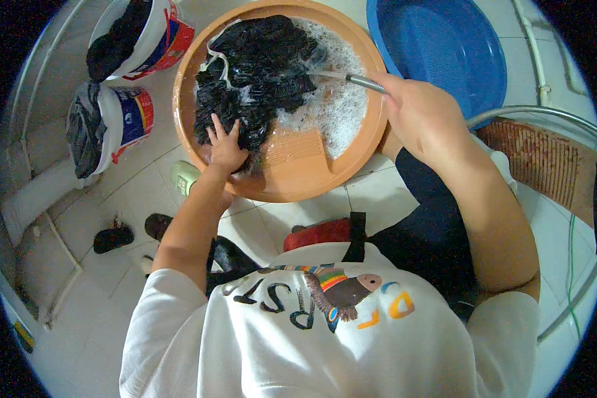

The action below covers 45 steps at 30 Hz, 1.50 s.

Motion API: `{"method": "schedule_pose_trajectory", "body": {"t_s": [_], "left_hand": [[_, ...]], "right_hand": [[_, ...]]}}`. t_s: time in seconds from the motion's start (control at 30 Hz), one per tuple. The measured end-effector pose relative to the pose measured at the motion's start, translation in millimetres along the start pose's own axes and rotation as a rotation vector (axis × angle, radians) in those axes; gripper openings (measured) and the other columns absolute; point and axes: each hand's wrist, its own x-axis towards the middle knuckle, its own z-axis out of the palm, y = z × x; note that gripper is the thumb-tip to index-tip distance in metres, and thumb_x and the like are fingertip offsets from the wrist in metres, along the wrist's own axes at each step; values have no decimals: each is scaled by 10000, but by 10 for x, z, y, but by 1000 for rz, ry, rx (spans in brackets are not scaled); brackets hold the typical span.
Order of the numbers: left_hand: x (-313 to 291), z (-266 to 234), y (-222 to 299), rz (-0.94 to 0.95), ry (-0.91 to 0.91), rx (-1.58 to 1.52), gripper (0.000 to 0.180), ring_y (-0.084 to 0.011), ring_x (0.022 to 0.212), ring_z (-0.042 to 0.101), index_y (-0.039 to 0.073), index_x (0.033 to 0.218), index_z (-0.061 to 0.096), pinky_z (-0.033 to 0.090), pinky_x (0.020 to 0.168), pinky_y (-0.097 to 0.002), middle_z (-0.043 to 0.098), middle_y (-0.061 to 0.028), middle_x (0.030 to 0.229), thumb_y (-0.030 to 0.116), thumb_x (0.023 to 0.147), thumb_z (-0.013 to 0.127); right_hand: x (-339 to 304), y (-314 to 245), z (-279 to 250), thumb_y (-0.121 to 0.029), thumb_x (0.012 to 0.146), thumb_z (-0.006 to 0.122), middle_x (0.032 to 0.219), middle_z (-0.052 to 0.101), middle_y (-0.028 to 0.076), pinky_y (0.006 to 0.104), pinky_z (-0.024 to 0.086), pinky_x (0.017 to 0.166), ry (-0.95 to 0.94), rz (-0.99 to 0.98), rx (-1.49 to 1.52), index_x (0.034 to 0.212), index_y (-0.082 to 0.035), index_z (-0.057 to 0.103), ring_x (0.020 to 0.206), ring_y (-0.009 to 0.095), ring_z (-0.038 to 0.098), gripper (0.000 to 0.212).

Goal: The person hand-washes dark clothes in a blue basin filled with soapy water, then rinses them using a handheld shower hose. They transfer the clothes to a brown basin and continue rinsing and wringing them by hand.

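Note:
A wide orange washtub holds soapy water and a soaked black garment with a white cord on it. My left hand rests with fingers spread on the garment's near left part. In my right hand, closed over the tub's right rim, is a silver hose. Its end points left at the garment, and water seems to stream from it. White suds float at the right side of the tub. A ribbed washboard part shows at the tub's near side.
A blue basin stands at the far right. Two white buckets with dark cloth stand at the left. Brown ribbed cardboard lies on the right. Shoes, a dark one and a green one, are on the tiles.

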Motion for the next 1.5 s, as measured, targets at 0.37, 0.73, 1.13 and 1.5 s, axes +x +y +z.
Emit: {"method": "schedule_pose_trajectory", "body": {"t_s": [0.37, 0.73, 1.13, 1.5], "left_hand": [[1092, 296, -252, -124, -501, 472, 472, -215, 1111, 445, 45, 1123, 513, 378, 891, -305, 468, -123, 1191, 319, 740, 541], [87, 408, 27, -592, 295, -1179, 560, -280, 929, 491, -30, 1113, 404, 403, 801, -352, 498, -158, 1002, 76, 608, 622], [-1091, -2204, -1, 337, 778, -1868, 297, -249, 888, 549, -15, 927, 532, 443, 813, -346, 570, -109, 923, 52, 653, 441], [-673, -1797, -40, -61, 665, -1746, 244, -214, 750, 580, 17, 884, 572, 451, 713, -353, 604, -81, 875, 220, 753, 542]], "right_hand": [[183, 51, 3, -125, 819, 431, 814, 570, 199, 413, 431, 649, -233, 250, -27, 1114, -122, 504, 742, 358, 540, 305], [-13, -51, -59, -126, 822, 420, 913, 572, 184, 397, 430, 733, -194, 103, 35, 1104, -124, 521, 844, 348, 533, 300], [-89, -44, -288, -164, 819, 420, 986, 562, 168, 393, 428, 773, -163, 104, -11, 1120, -141, 508, 902, 323, 530, 315], [-9, 50, -185, -168, 823, 410, 969, 566, 164, 401, 426, 758, -148, 184, -59, 1109, -132, 505, 894, 329, 528, 303]]}}
